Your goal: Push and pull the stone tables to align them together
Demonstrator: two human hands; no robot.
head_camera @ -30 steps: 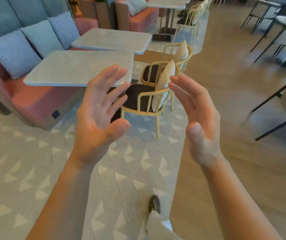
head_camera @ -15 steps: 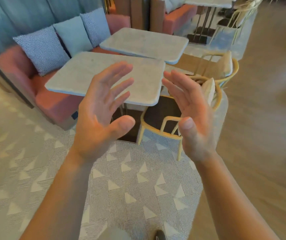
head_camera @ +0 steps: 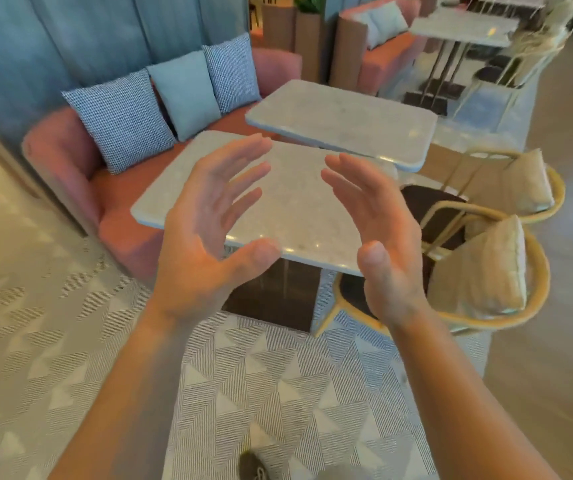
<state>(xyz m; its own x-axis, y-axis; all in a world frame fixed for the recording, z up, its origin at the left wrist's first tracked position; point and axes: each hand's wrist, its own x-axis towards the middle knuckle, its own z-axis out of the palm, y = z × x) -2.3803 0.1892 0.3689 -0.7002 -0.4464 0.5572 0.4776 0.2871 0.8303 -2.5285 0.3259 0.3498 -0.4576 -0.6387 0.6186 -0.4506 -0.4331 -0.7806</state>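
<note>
Patterned carpet (head_camera: pixel 278 375) meets a pink sofa (head_camera: pixel 122 237). Beside it the near stone table (head_camera: pixel 295 202) lies with its long axis left to right, and the far stone table (head_camera: pixel 343 123) likewise, offset right. I hold my left hand (head_camera: pixel 205 230) and right hand (head_camera: pixel 382 230) raised before the near one, palms facing, fingers spread, gripping nothing.

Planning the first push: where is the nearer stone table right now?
Head view, centre: the nearer stone table stands behind the raised left hand and right hand, pink sofa on its left, yellow chair on its right, the farther stone table just beyond.
</note>
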